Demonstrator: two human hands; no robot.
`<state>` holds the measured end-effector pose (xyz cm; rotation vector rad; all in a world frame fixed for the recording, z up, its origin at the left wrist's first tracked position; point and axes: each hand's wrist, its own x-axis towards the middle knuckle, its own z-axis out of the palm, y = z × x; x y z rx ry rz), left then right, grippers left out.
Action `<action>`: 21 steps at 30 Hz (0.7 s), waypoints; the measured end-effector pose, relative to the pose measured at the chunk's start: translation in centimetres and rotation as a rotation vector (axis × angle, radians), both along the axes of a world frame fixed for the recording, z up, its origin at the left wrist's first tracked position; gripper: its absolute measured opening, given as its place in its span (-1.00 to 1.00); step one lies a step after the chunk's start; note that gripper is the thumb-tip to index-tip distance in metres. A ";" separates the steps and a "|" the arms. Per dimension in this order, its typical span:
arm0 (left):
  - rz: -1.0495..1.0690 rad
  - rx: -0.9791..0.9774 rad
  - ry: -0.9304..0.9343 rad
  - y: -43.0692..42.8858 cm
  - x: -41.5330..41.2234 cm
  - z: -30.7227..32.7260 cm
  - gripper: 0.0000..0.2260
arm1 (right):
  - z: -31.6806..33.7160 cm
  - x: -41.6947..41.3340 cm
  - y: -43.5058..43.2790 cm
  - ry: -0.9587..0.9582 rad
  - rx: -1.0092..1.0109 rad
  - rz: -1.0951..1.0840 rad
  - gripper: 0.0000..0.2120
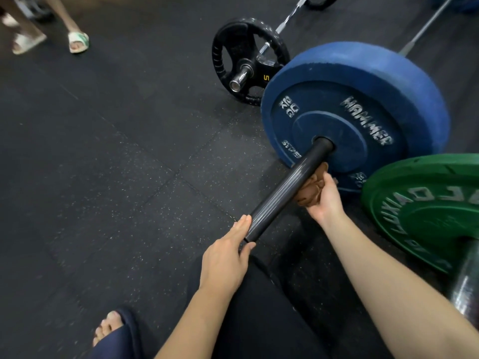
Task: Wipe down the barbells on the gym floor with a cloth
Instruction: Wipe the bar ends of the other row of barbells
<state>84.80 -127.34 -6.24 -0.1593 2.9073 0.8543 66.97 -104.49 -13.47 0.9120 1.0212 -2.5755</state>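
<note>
The right hand's fingers are curling round a bunched brown cloth and pressing it against the right side of the black barbell sleeve, just short of the blue plate. The fingertips themselves are lying hidden under the cloth. The forearm is reaching in from the lower right.

The left hand's fingers are lying straight along the left side of the sleeve's free tip, while the thumb is pressing at the near side of that tip, so the end is sitting pinched between them. The left hand is hanging over the person's dark-clothed knee.

The sleeve is running diagonally from the left hand up into the hub of the blue plate, which is standing on edge on the black rubber floor, right of its middle. Its steel shaft is leading off toward the far right corner.

A green plate is overlapping the blue one's lower right, with a blurred steel sleeve coming out of it toward the camera. Behind the blue plate, a black gripped plate is standing on a bent chrome bar.

At the far left corner, feet in pale sandals are standing. At the near edge, the person's own foot in a dark slipper is showing.
</note>
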 end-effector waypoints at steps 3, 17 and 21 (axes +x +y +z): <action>-0.003 -0.001 0.006 0.0 0.0 0.1 -0.47 | -1.0 2.7 -1.6 -0.039 0.025 0.071 -0.59; -0.004 0.011 0.025 0.1 -0.1 -0.1 -0.47 | -0.4 2.0 -1.9 -0.022 0.016 0.091 -0.55; -0.012 0.025 0.035 -0.1 0.0 -0.4 -0.46 | -1.6 6.3 -4.1 -0.060 0.073 0.279 -0.56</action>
